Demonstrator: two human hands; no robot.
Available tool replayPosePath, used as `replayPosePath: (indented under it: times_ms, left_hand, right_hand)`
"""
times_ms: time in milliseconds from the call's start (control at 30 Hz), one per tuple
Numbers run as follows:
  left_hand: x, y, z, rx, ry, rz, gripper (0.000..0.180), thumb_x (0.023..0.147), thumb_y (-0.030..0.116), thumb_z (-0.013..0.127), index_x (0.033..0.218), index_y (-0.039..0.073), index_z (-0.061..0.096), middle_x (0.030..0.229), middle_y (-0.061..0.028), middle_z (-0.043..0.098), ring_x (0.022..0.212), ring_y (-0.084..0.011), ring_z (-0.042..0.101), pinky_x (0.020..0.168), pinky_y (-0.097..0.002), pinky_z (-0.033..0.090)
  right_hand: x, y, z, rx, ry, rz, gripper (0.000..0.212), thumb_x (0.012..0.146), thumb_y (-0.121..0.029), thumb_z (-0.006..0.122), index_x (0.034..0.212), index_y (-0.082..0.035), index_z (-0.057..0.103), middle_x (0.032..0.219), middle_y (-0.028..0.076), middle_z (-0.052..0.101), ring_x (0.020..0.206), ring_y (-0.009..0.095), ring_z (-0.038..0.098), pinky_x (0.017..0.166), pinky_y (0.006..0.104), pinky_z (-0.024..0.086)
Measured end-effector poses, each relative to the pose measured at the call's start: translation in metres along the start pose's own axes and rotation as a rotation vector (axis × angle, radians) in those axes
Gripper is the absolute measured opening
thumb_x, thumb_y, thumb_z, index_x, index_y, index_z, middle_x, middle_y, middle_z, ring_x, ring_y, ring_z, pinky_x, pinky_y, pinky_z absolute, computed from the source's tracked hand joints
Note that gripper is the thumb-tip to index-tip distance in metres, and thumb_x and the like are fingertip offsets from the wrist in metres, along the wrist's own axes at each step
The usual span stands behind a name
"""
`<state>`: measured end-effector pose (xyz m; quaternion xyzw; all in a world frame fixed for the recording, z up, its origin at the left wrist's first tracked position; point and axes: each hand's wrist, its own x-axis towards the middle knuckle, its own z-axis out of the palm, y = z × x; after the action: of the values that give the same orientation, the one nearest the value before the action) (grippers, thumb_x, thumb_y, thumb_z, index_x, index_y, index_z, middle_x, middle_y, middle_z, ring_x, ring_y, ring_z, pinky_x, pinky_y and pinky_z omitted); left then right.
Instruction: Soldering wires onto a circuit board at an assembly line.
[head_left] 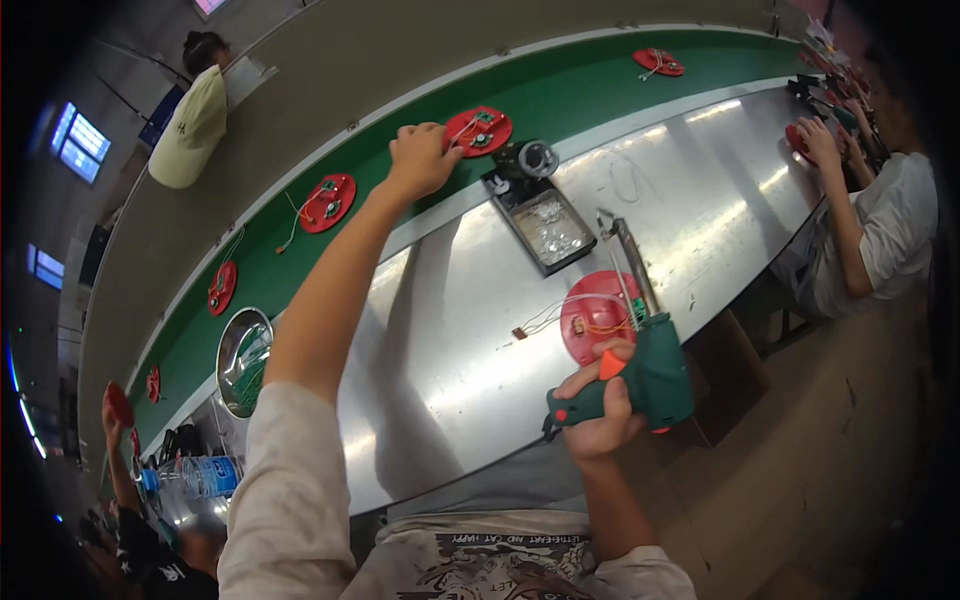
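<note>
On the metal table (430, 335), right of centre near the front edge: one red disc (583, 318) with thin wires and a small brown connector, its right side partly covered by a green hand tool (662, 372) with a metal tube and an orange trigger. Right grip (605, 425): wrapped round the handle of that tool, thumb and fingers clenched. Left grip (420, 160): reaching over to the green belt (560, 100), fingers bent at the left edge of a second wired disc (480, 130); whether they pinch it cannot be told.

Standing between the tool and the belt: one black tray (545, 262) of shiny scraps, a dark holder (512, 160) with a round clear piece at its back end. Across the table's left half: the left forearm (330, 290), beside one metal bowl (232, 345) with green contents.

Count: red discs on the belt, five clearly seen, the one at the left grip included; on the table before the person, one; tools in hand, one; trays, one; bowls, one; blue-capped bottles (205, 477), one at far left; yellow caps (192, 130), one, upper left; co-workers nearby, one at right (880, 210), one at lower left (165, 555)
</note>
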<state>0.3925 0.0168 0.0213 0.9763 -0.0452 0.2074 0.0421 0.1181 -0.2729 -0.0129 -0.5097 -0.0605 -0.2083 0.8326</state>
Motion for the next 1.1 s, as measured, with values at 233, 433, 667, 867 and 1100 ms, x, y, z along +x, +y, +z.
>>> replayPosePath:
  times_ms: [233,433,667,867,1100]
  left_hand:
    - [0.044,0.013,0.037,-0.384,-0.074,-0.278,0.033,0.088,0.04,0.07,0.093,0.008,0.077,0.097,-0.0139,0.073,0.1,-0.0318,0.065,0.086,-0.0447,0.049]
    - [0.019,0.007,0.009,-0.682,0.046,-0.342,0.027,0.092,0.024,0.065,0.097,0.0,0.075,0.08,-0.0079,0.072,0.075,-0.0118,0.064,0.068,-0.0289,0.05]
    - [-0.123,-0.012,-0.09,-0.728,0.142,-0.207,0.016,0.083,0.009,0.064,0.08,-0.006,0.068,0.093,-0.0096,0.071,0.083,-0.0136,0.063,0.074,-0.0267,0.049]
    - [-0.273,-0.006,-0.139,-0.652,0.083,-0.169,0.013,0.077,0.008,0.067,0.071,-0.003,0.067,0.097,-0.0118,0.07,0.078,-0.0205,0.067,0.069,-0.0307,0.053]
    - [-0.365,0.008,-0.171,-0.636,0.078,-0.304,0.008,0.081,0.005,0.07,0.085,-0.002,0.068,0.101,-0.0126,0.067,0.088,-0.0248,0.067,0.077,-0.033,0.054]
  right_hand:
    - [-0.004,0.006,-0.001,0.063,0.062,0.033,0.038,0.092,-0.026,0.041,0.115,0.004,0.045,0.059,0.014,0.058,0.047,0.021,0.054,0.061,0.0288,0.051]
    - [-0.002,0.009,-0.007,0.001,0.011,0.0,0.038,0.093,-0.025,0.042,0.116,0.005,0.046,0.057,0.014,0.057,0.046,0.021,0.054,0.05,0.0298,0.049]
    - [0.005,-0.002,0.005,0.092,-0.023,0.054,0.036,0.095,-0.026,0.042,0.116,0.003,0.047,0.062,0.012,0.056,0.047,0.02,0.052,0.05,0.0286,0.047]
    - [0.008,0.002,-0.008,0.115,-0.049,0.145,0.037,0.099,-0.028,0.039,0.119,0.002,0.049,0.072,0.011,0.058,0.054,0.014,0.052,0.052,0.0286,0.047]
    - [0.006,0.0,-0.007,0.003,-0.281,0.092,0.036,0.098,-0.024,0.04,0.117,0.005,0.052,0.091,0.016,0.06,0.055,0.016,0.055,0.052,0.0286,0.049]
